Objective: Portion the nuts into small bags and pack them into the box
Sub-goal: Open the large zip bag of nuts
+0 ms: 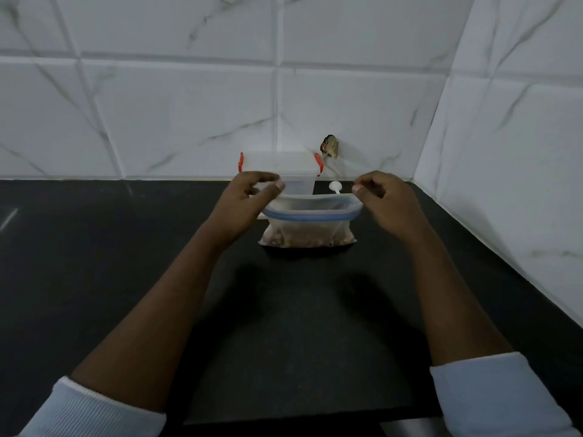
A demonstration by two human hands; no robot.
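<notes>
The black worktop [126,279] runs back to a white tiled wall [157,105], and a clear box [298,171] with red clips stands shut against it. Just in front stands a zip bag [310,227], mouth open. The left hand [249,200] pinches the mouth's left corner, and the right hand [381,200] pinches the right corner. Nuts [303,240] lie in the bag's bottom. A white spoon [335,186] rests beside the box.

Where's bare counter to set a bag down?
Free: counter left of the left hand, the near strip before the bag, a narrower patch between right hand and side wall. Crowded: behind the bag, where box and spoon sit.
</notes>
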